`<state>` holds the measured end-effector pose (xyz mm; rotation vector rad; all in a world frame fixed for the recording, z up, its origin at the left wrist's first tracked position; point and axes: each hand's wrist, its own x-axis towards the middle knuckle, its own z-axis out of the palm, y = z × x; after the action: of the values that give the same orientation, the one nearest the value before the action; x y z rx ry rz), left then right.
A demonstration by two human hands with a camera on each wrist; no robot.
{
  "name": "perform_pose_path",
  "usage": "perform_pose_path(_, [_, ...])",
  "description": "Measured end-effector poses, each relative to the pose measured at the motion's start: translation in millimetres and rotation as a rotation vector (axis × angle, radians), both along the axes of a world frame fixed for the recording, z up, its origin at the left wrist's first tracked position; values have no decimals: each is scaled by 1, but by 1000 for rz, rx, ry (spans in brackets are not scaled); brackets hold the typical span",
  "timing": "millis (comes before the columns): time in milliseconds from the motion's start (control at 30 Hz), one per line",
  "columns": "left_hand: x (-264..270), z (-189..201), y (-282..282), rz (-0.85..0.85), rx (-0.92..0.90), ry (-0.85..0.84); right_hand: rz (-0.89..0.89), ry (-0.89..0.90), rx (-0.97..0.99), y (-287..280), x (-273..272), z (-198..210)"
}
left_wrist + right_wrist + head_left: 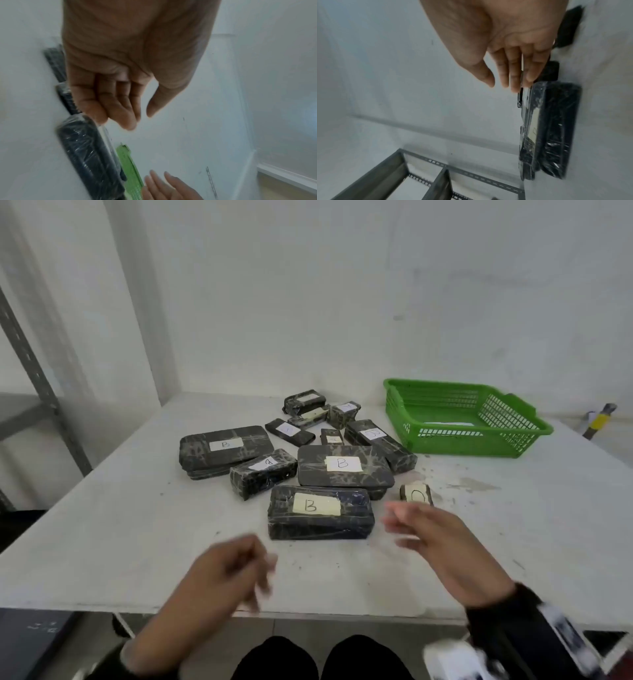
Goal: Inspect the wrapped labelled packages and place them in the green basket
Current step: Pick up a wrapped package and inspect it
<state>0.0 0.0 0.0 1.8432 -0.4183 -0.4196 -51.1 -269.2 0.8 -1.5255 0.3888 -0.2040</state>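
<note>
Black wrapped packages (320,512), eleven; one green basket (466,419); two bare hands.

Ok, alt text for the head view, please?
Both hands, left hand and right hand, hover empty over a white table; about eleven wrapped black labelled packages lie beyond, left of a green basket.

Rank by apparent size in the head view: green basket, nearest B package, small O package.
1. green basket, though it sits farther back
2. nearest B package
3. small O package, clearly the smallest
</note>
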Motion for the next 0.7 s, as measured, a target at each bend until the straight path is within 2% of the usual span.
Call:
perform_pose_path(67, [29, 1, -12, 230, -60, -32, -55, 54, 57, -1, 25, 1])
perform_pose_path(133, [57, 3, -21, 353, -67, 21, -81, 145, 103, 3, 46, 3])
perform_pose_path(200, [79, 2, -31, 340, -14, 140, -46, 227, 150, 7, 59, -1])
perform_pose_path(333, [100, -6, -48, 160, 101, 352, -41, 300, 228, 7, 72, -13])
perform_pose_path(467, [101, -16, -54, 101, 254, 248, -52, 284, 191, 6, 77, -24])
perform_pose_path(533, [98, -19, -54, 122, 210, 227, -56, 267, 209, 6, 75, -29])
perform_pose_path(700, [89, -19, -59, 207, -136, 223, -54, 138, 347, 8, 73, -41])
